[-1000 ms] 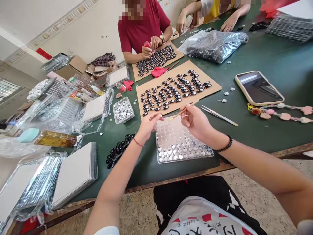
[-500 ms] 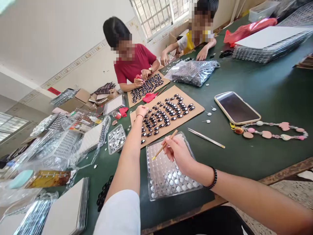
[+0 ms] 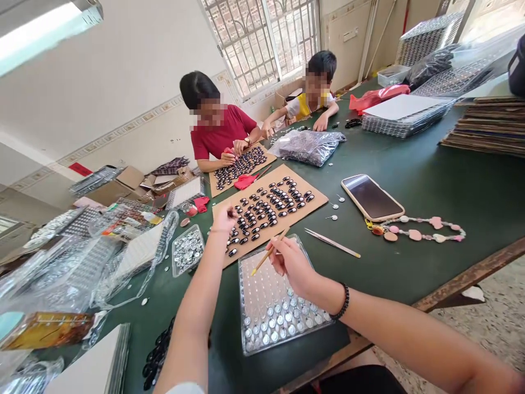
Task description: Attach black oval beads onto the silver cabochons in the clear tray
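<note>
Cardboard sheet [image 3: 315,198] with rows of small black glossy pieces [image 3: 268,205] is lying at 12 o'clock from the wearer, just beyond the clear plastic blister tray [image 3: 275,306].

Change against the picture half a second back: the left hand [image 3: 223,219] has been drawn back from the sheet's far-left corner to its near-left edge. The view has been tilted upward, so the barred window [image 3: 262,38] and more of the far table end are now seen. The right hand's [image 3: 292,265] grip on the stick is unchanged.

Left hand: arm stretched forward toward 11 o'clock, fingers bunched narrow at the sheet's left edge among the black pieces; whether a piece is pinched cannot be told.

Right hand: held over the tray's far edge, fingers closed on a thin wooden stick [image 3: 268,253], its yellowish tip pointed toward 10 o'clock. A black bead bracelet [image 3: 341,302] is worn on the wrist.

Surface: dark green table [image 3: 443,186]. Metal tweezers [image 3: 332,243] are laid at 1 o'clock beside the tray; a phone [image 3: 372,198] and a pink bead strand [image 3: 418,230] lie at 2 o'clock. A small clear box of silver discs [image 3: 187,249] stands at 10 o'clock.

Room: a person in a red shirt [image 3: 221,137] is seated at 12 o'clock at a second cardboard sheet [image 3: 241,167]; another person in yellow [image 3: 311,98] sits further along, near a plastic bag [image 3: 308,146].
</note>
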